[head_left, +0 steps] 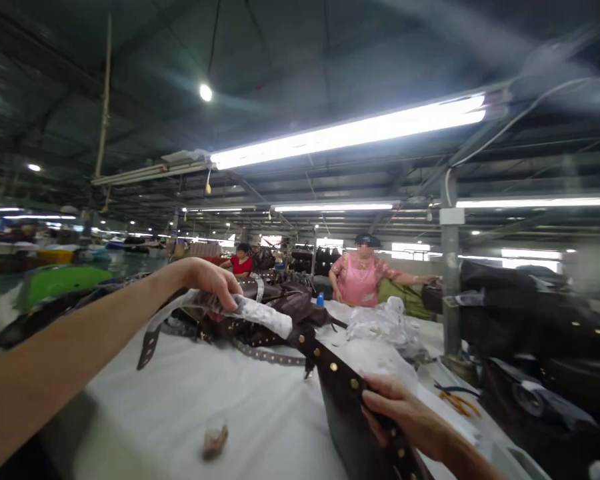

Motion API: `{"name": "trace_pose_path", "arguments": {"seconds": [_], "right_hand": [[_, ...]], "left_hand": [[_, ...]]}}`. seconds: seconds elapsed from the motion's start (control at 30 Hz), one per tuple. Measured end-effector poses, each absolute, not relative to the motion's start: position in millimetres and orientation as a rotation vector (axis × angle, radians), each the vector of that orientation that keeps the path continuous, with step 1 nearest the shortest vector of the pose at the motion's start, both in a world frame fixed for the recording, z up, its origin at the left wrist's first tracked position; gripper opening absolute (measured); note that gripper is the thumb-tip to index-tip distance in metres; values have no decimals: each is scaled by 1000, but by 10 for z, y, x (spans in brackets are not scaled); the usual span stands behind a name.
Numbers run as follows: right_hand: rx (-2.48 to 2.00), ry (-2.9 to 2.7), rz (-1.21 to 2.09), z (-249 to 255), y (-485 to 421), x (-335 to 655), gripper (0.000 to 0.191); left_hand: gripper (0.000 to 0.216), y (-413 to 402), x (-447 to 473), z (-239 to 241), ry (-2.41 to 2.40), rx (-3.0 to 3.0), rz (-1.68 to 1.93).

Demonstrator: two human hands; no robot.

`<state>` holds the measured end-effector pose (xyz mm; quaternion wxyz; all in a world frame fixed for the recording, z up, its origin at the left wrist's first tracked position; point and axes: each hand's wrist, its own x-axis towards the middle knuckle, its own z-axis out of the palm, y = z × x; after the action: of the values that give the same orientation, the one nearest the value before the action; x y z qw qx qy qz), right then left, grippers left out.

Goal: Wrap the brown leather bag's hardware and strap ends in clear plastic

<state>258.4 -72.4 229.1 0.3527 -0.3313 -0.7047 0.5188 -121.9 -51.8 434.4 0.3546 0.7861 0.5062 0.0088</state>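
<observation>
A dark brown strap with brass-coloured studs (333, 367) runs slantwise between my two hands over a white-covered table (170, 413). My left hand (215, 287) is closed round its upper part, where a white wrapping (265, 317) covers it. Beyond that hand, a loose strap end with holes (149, 348) hangs down. My right hand (395, 407) pinches the studded part lower down, thumb on top. Below the strap hangs a dark panel (343, 427), apparently of a bag. A small crumpled brownish scrap (215, 440) shows blurred on the table.
Dark studded bags (280, 303) are heaped behind my hands. Clear plastic wrapping (385, 333) and orange-handled scissors (457, 402) lie to the right, near a grey post (450, 287). A co-worker in a pink apron (359, 280) stands across the table; another person in red (241, 265) is farther back.
</observation>
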Motion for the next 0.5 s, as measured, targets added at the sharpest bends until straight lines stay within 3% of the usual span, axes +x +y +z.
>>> {"name": "trace_pose_path", "arguments": {"seconds": [0.13, 0.5], "right_hand": [[-694, -1594, 1307, 2421, -736, 2754, 46], [-787, -1459, 1366, 2015, -504, 3220, 46]], "left_hand": [[12, -37, -921, 4365, 1467, 2340, 163], [20, 1080, 268, 3877, 1358, 2572, 458]]}}
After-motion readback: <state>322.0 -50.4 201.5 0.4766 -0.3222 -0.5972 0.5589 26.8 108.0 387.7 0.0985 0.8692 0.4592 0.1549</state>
